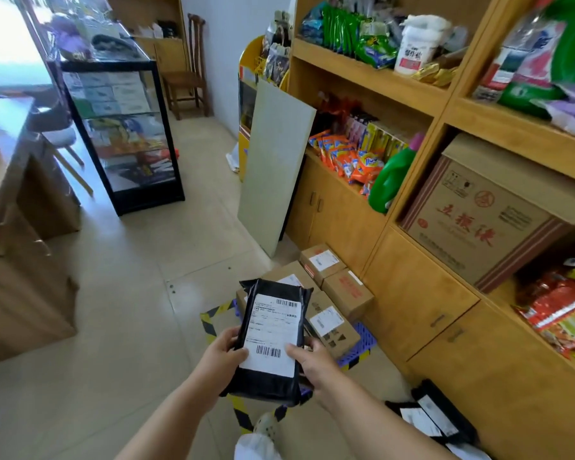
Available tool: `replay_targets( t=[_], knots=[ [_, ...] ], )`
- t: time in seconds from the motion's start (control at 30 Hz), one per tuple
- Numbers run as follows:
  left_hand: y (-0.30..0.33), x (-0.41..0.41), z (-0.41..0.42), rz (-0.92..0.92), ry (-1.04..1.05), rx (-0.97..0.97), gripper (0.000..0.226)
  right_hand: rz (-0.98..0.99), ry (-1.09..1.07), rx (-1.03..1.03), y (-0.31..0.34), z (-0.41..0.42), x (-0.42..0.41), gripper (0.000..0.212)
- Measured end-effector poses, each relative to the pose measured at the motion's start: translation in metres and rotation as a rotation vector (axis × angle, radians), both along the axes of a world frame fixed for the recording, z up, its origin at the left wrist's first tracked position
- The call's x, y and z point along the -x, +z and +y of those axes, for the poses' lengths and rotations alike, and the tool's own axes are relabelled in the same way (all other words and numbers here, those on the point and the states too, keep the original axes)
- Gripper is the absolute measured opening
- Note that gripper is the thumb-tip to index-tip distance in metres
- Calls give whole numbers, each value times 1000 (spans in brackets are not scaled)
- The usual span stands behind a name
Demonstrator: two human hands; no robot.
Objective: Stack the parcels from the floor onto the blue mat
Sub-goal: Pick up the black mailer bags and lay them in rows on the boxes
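From the head camera, both hands hold one black poly mailer point(273, 340) upright in front of the body, its white shipping label facing up toward the camera. The left hand point(221, 355) grips the lower left edge, thumb lying across the label's bottom corner and fingers curled behind. The right hand point(312, 360) pinches the lower right edge the same way, thumb on the label near the barcode.

The mailer hangs in the air just above the near side of the blue mat point(362, 350), which lies on the tiled floor point(113, 310) inside a square of yellow-and-black hazard tape point(213, 322). Several cardboard parcels point(332, 322) already sit on the mat against the wooden shelving unit point(412, 293), touching one another. More black mailers point(435, 416) lie on the floor to the right, at the foot of the cabinet doors, not yet on the mat.

The held parcel looks light and soft: the plastic film wrinkles at the top and the bag keeps only a loose, padded shape, so it will likely sag if held by one end. The glossy film may be slippery, so a two-sided hold at the edges, as now, seems sound. It looks better laid flat on top of the stiffer boxes than under them. Its contents cannot be told.
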State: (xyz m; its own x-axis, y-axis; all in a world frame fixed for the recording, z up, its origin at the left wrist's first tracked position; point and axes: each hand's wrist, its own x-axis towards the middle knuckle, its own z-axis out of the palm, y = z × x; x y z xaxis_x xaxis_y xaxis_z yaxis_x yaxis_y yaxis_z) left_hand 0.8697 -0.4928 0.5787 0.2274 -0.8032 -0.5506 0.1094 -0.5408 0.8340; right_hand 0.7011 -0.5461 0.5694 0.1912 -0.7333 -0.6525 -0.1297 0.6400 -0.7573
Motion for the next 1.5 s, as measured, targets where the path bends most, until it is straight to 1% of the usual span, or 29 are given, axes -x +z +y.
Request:
replay_targets(
  t=[0.13,0.23,0.4,0.6,0.73,0.8,0.83,0.93,1.0,1.07,1.1,1.2,1.27,1.37,1.5],
  knots=[
    [-4,-38,-63,-23,16,-14,34,-32,12,-56,-19,-64,-38,29],
    [-5,-66,-118,-53,14,-50,37,-54,8,-90,-30,-118,-67,33],
    [-5,-97,-203,-107,-20,-87,38,-91,-20,-124,-37,-192,-97,30],
    [-6,-103,-287,-108,-108,-89,40,-32,-83,-109,-48,-265,-103,47],
    [-19,-109,-347,-122,-224,-105,40,-23,-142,-105,-56,-307,-105,47],
    [-26,-114,-378,-110,-295,-115,40,8,-208,-98,-65,-331,-105,56],
    [-28,-117,-393,-114,-332,-111,40,13,-233,-100,-65,-342,-107,56],
    [-43,-131,-443,-160,-451,-80,44,9,-309,-104,-71,-374,-116,38],
    [-51,-145,-478,-166,-551,-109,47,16,-378,-126,-80,-395,-128,32],
    [-58,-159,-512,-149,-625,-137,48,13,-453,-152,-92,-413,-145,32],
    [-63,-166,-527,-123,-646,-150,48,23,-492,-189,-99,-422,-154,36],
    [-86,-187,-570,-73,-707,-181,50,31,-609,-291,-128,-445,-181,60],
    [-110,-197,-595,-59,-781,-186,51,21,-677,-342,-146,-460,-195,63],
    [-138,-199,-623,-71,-900,-206,55,27,-745,-404,-175,-480,-206,54],
    [-187,-186,-653,-103,-997,-220,66,24,-854,-486,-226,-503,-203,74]
  ],
)
